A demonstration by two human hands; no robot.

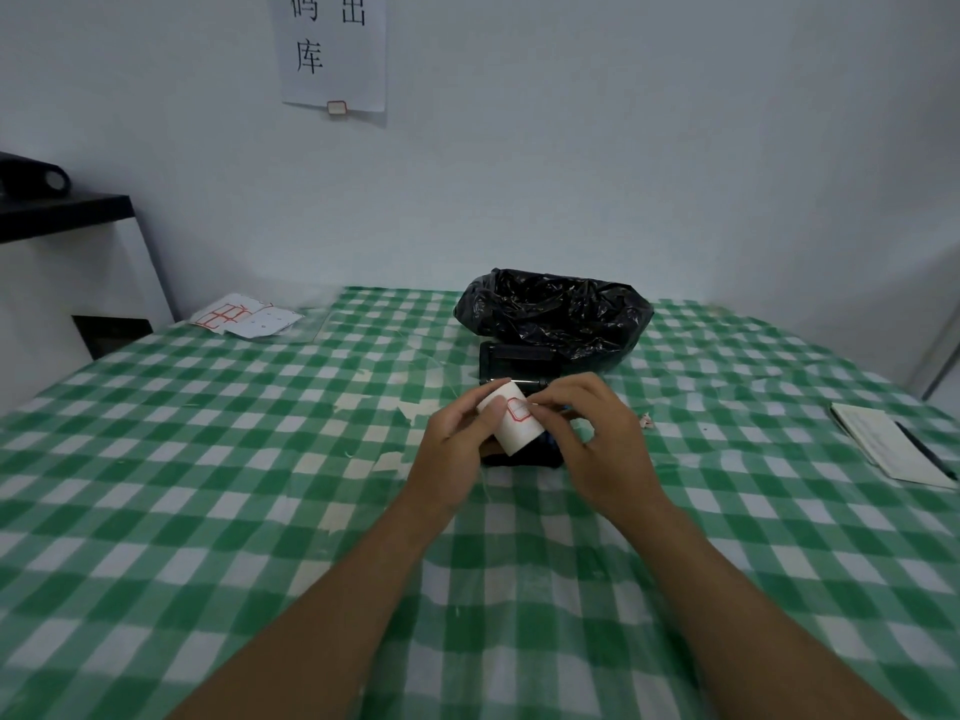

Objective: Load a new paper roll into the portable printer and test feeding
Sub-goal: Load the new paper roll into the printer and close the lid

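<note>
A white paper roll (511, 426) with a red-bordered label on its outer wrap is held above the table, tilted. My left hand (457, 449) grips it from the left, thumb on its side. My right hand (592, 433) touches its right edge at the label with the fingertips. Under both hands lies the black portable printer (519, 363), its lid open toward the far side; the near part is mostly hidden by the hands and roll.
A black plastic bag (556, 314) sits just behind the printer. Label sheets (244, 317) lie at the far left of the green checked tablecloth (260, 459). A notebook with a pen (893, 444) lies at the right. A dark shelf (62, 210) stands left.
</note>
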